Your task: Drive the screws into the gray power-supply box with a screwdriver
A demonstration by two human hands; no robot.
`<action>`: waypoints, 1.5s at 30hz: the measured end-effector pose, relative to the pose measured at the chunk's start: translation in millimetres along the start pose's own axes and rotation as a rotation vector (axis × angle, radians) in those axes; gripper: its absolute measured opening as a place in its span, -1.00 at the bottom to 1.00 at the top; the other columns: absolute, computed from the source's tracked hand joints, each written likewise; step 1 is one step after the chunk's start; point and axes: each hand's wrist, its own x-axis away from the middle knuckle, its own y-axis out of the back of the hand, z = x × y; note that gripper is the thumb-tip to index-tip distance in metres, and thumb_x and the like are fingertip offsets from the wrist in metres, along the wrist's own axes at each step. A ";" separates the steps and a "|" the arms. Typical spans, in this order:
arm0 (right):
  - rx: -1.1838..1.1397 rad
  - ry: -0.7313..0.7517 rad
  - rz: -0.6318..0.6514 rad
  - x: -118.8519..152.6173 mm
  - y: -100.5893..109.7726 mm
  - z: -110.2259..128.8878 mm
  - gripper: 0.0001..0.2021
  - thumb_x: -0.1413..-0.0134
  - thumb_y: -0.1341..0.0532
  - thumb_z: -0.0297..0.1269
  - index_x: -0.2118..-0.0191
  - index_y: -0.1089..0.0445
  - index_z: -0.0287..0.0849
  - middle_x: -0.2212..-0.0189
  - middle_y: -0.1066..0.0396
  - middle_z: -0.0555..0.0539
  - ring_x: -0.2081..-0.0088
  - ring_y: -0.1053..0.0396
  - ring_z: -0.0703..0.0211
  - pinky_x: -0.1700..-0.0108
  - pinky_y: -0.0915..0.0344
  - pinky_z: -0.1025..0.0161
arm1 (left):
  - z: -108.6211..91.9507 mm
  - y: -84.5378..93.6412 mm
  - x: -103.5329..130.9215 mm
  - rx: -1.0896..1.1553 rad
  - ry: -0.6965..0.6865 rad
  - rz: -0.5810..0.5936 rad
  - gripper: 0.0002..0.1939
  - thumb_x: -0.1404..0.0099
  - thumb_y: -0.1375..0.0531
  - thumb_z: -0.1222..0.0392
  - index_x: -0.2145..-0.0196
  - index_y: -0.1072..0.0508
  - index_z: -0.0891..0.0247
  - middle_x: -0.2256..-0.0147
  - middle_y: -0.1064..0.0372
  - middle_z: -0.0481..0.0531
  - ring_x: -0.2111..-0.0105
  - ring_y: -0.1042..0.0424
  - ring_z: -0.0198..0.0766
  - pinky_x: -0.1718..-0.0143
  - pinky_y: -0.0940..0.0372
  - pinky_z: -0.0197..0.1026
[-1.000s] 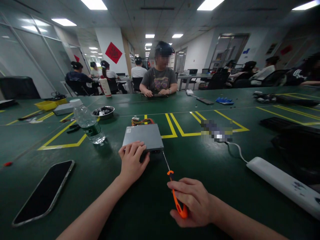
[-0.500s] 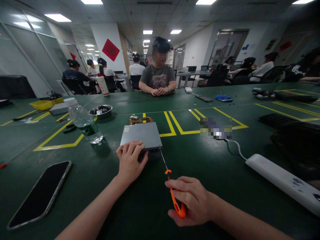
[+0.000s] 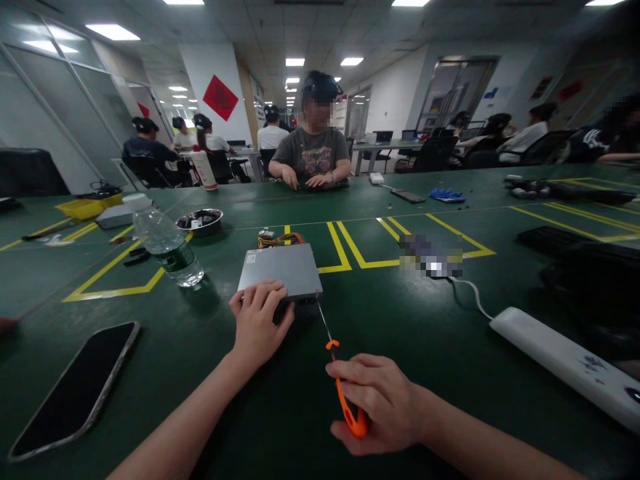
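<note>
A grey metal box (image 3: 281,268) with a bundle of coloured wires (image 3: 280,240) behind it rests on the green table. My left hand (image 3: 261,323) grips the box's near left edge, fingers on its top and thumb at the front side. In my right hand (image 3: 377,400) is a screwdriver (image 3: 345,403) with an orange and black handle. Its thin shaft points up and away, the tip at the box's front right corner. Whether the tip sits in a screw is too small to tell.
A water bottle (image 3: 167,247) and a metal bowl (image 3: 200,222) of small parts stand left of the box. A phone (image 3: 75,390) lies near left, a white power strip (image 3: 565,367) at right. Across the table sits a person (image 3: 315,153).
The person across the table has moved their hands apart. At the far left edge, a blurred reddish shape has come further into view. My hands and the screwdriver hold nearly the same pose.
</note>
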 end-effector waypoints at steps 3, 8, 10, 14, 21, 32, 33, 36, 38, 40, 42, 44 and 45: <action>-0.006 -0.009 -0.002 0.8 0.1 -0.5 -0.78 -0.22 -0.03 -0.21 0.20 -0.18 -0.31 0.32 -0.45 -0.25 0.30 -0.45 0.18 0.34 -0.38 0.28 | -0.5 1.0 -0.6 0.001 0.001 0.006 -0.84 -0.19 -0.15 0.17 0.24 -0.35 0.14 0.16 -0.41 0.02 0.09 -0.33 -0.11 0.09 0.01 0.01; -0.009 -0.018 -0.003 2.1 -0.5 -1.5 -0.77 -0.21 -0.05 -0.21 0.18 -0.18 -0.31 0.30 -0.44 -0.25 0.27 -0.44 0.17 0.31 -0.37 0.27 | -0.8 1.3 -0.8 0.003 0.008 0.013 -0.85 -0.19 -0.15 0.16 0.24 -0.35 0.14 0.16 -0.41 0.03 0.09 -0.32 -0.11 0.09 0.01 0.01; -0.013 -0.033 0.007 1.4 -0.8 -0.6 -0.72 -0.21 -0.03 -0.15 0.18 -0.18 -0.31 0.28 -0.42 -0.27 0.27 -0.43 0.16 0.29 -0.37 0.26 | -0.6 0.8 -0.4 0.005 0.007 0.014 -0.85 -0.19 -0.15 0.16 0.24 -0.35 0.14 0.16 -0.41 0.03 0.09 -0.32 -0.11 0.09 0.01 0.01; -0.014 0.011 0.095 -2.7 2.4 2.1 -0.68 -0.23 0.07 -0.17 0.11 -0.22 -0.32 0.26 -0.40 -0.28 0.21 -0.41 0.10 0.28 -0.36 0.21 | 0.6 -0.5 0.6 0.005 0.000 0.009 -0.83 -0.18 -0.15 0.17 0.23 -0.35 0.14 0.15 -0.41 0.03 0.08 -0.32 -0.10 0.09 0.02 0.01; 0.056 0.056 0.012 -6.2 8.5 0.8 -0.74 -0.24 -0.02 -0.20 0.30 -0.30 -0.30 0.35 -0.43 -0.24 0.39 -0.43 0.19 0.40 -0.32 0.26 | 2.1 -1.6 1.3 -0.003 -0.018 -0.009 -0.82 -0.17 -0.17 0.17 0.22 -0.35 0.15 0.16 -0.41 0.04 0.10 -0.32 -0.09 0.10 0.00 0.01; 0.063 0.064 0.089 -8.0 8.9 2.7 -0.69 -0.26 0.05 -0.17 0.17 -0.31 -0.28 0.29 -0.43 -0.24 0.28 -0.43 0.16 0.33 -0.36 0.26 | 1.5 -0.8 0.1 -0.031 -0.022 -0.004 -0.82 -0.17 -0.17 0.16 0.23 -0.34 0.16 0.16 -0.41 0.04 0.12 -0.33 -0.09 0.11 0.00 0.01; 0.069 0.063 0.070 -7.7 8.8 3.3 -0.71 -0.25 0.02 -0.16 0.21 -0.31 -0.29 0.29 -0.44 -0.24 0.31 -0.43 0.18 0.33 -0.36 0.27 | 1.2 -0.6 0.1 -0.030 -0.024 -0.003 -0.82 -0.17 -0.17 0.16 0.23 -0.34 0.16 0.16 -0.41 0.04 0.12 -0.33 -0.09 0.11 0.00 0.01; 0.054 0.033 0.015 -5.5 7.1 4.2 -0.75 -0.23 -0.04 -0.17 0.27 -0.27 -0.30 0.25 -0.44 -0.27 0.36 -0.44 0.21 0.32 -0.36 0.26 | 0.9 -0.4 0.3 -0.022 -0.024 -0.005 -0.82 -0.18 -0.16 0.17 0.22 -0.34 0.15 0.16 -0.41 0.04 0.11 -0.33 -0.10 0.11 0.00 0.01; 0.037 0.018 0.024 -4.1 5.5 3.8 -0.74 -0.24 -0.02 -0.16 0.26 -0.26 -0.29 0.25 -0.44 -0.27 0.32 -0.44 0.19 0.30 -0.36 0.25 | 1.0 -0.5 0.5 -0.014 -0.018 -0.003 -0.82 -0.18 -0.16 0.16 0.23 -0.34 0.15 0.16 -0.41 0.04 0.10 -0.32 -0.10 0.10 0.00 0.01; 0.026 0.023 0.073 -3.7 4.7 3.0 -0.69 -0.27 0.03 -0.10 0.19 -0.26 -0.27 0.25 -0.43 -0.26 0.26 -0.43 0.15 0.30 -0.36 0.22 | 1.0 -0.5 0.5 -0.007 -0.011 0.006 -0.83 -0.18 -0.16 0.16 0.23 -0.34 0.14 0.15 -0.41 0.03 0.10 -0.32 -0.10 0.10 0.00 0.00; 0.023 0.036 0.139 -4.1 4.9 2.2 -0.64 -0.28 0.11 -0.10 0.11 -0.27 -0.25 0.24 -0.41 -0.27 0.22 -0.42 0.10 0.30 -0.36 0.19 | 0.8 -0.3 0.5 -0.001 -0.003 0.010 -0.83 -0.18 -0.16 0.17 0.23 -0.34 0.14 0.15 -0.40 0.03 0.09 -0.32 -0.10 0.10 0.00 0.01; 0.023 0.046 0.174 -4.1 5.5 1.7 -0.64 -0.28 0.12 -0.16 0.09 -0.28 -0.27 0.24 -0.40 -0.28 0.25 -0.42 0.09 0.32 -0.35 0.18 | 0.6 0.0 0.2 0.007 0.000 0.011 -0.83 -0.18 -0.16 0.17 0.23 -0.35 0.14 0.15 -0.41 0.04 0.09 -0.32 -0.09 0.09 0.01 0.01; 0.022 0.055 0.164 -3.6 5.6 1.4 -0.66 -0.28 0.10 -0.18 0.10 -0.29 -0.30 0.24 -0.41 -0.29 0.27 -0.42 0.11 0.33 -0.34 0.19 | 0.5 0.2 0.1 0.011 0.002 0.012 -0.83 -0.18 -0.16 0.17 0.23 -0.35 0.14 0.15 -0.41 0.04 0.09 -0.32 -0.09 0.09 0.01 0.02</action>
